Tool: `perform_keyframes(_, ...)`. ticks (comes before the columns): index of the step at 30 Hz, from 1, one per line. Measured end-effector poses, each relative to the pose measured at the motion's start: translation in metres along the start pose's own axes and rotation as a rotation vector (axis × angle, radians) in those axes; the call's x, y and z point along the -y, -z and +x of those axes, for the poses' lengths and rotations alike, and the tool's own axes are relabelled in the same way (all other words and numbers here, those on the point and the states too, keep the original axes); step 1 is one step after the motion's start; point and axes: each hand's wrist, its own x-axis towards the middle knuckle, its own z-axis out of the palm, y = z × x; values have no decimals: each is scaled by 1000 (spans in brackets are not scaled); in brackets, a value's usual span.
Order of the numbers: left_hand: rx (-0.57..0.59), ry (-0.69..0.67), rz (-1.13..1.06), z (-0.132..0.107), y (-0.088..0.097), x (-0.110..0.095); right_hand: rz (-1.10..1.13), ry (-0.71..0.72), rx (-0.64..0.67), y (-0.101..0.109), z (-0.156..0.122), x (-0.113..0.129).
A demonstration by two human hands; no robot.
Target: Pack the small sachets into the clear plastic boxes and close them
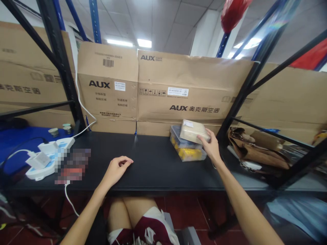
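Observation:
My right hand [209,146] grips the near right corner of a small tan parcel [192,131] wrapped in tape. The parcel lies on top of a clear plastic box [186,151] with yellow contents, at the back right of the black shelf table [153,160]. My left hand [118,169] rests on the table near its front edge with the fingers loosely curled and nothing in it.
Large AUX cardboard boxes [178,92] stand along the back. A white power strip [48,156] with chargers and cables lies at the left. A brown bag [255,151] sits behind the black rack post [237,102] at the right.

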Motion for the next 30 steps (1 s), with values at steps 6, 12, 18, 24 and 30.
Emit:
perform_keyframes(6,3,12,5,0,-1,-2,273,-9,164,17,1,-14)
perform_keyframes(12,17,9,3,0,-1,-1,475,-106,292,20,13,-13)
perform_keyframes(18,13,-1,1,0,-1,0,600,-426,322,15,25,-13)
perform_keyframes(24,14,4,27,1,-3,3,723,-468,562,-5,24,-43)
perform_keyframes(30,12,-14,30,3,-5,9,710,-369,801,-45,-4,-28)
